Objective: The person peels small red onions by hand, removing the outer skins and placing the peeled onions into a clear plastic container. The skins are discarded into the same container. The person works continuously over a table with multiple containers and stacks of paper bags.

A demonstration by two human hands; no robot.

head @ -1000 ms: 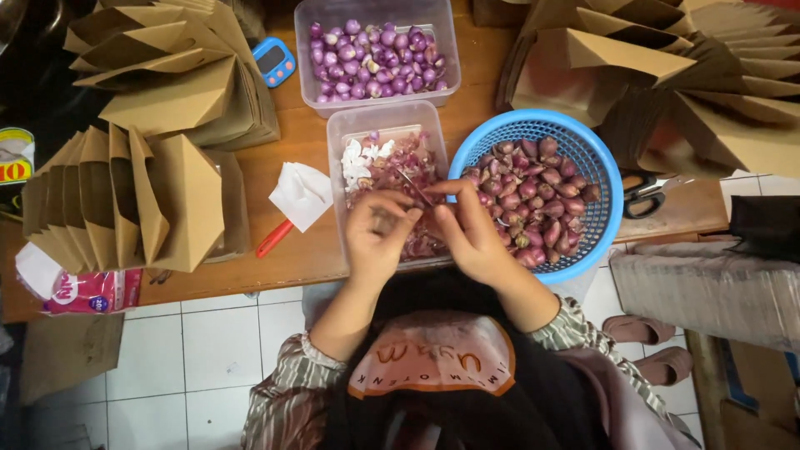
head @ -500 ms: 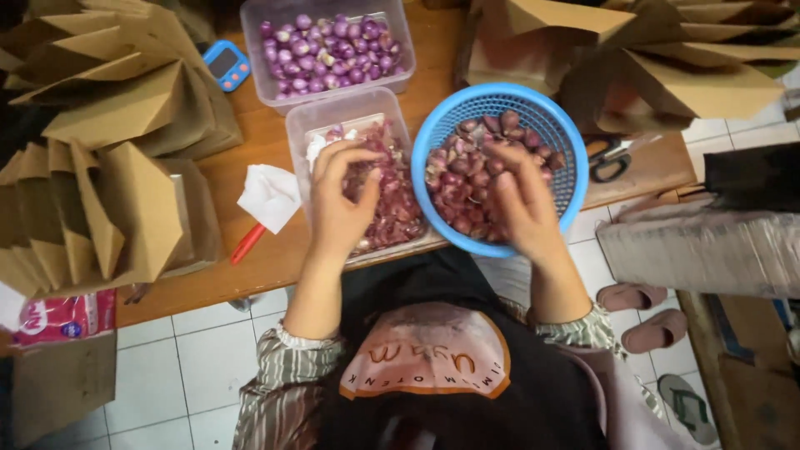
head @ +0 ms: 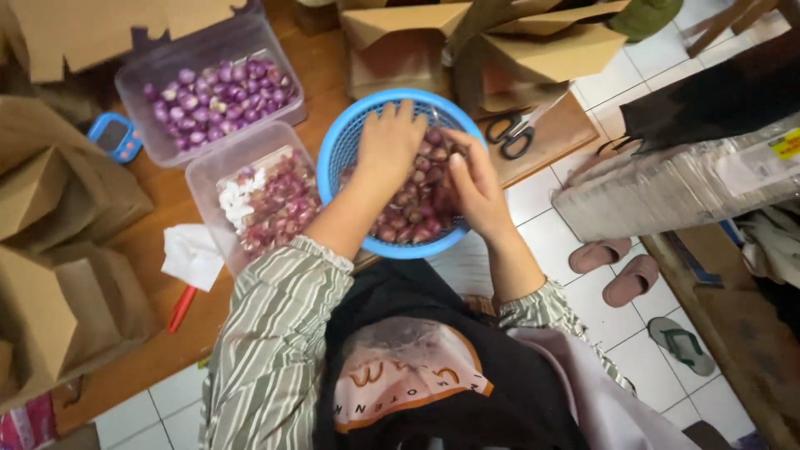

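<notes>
Item: unpeeled shallots (head: 414, 218), heaped in the blue basket (head: 340, 140), directly under both my hands; my left hand (head: 389, 143) lies spread, palm down on the heap, while my right hand (head: 475, 183) curls loosely at the right side, and I cannot tell whether it grips one. Left of my left hand: a clear tub of skins and trimmings (head: 265, 200); beyond it, a tub of peeled shallots (head: 215, 96). Scissors (head: 510, 132) lie beyond my right hand.

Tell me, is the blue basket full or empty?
Partly full: the blue basket holds red shallots, with both hands reaching in.
</notes>
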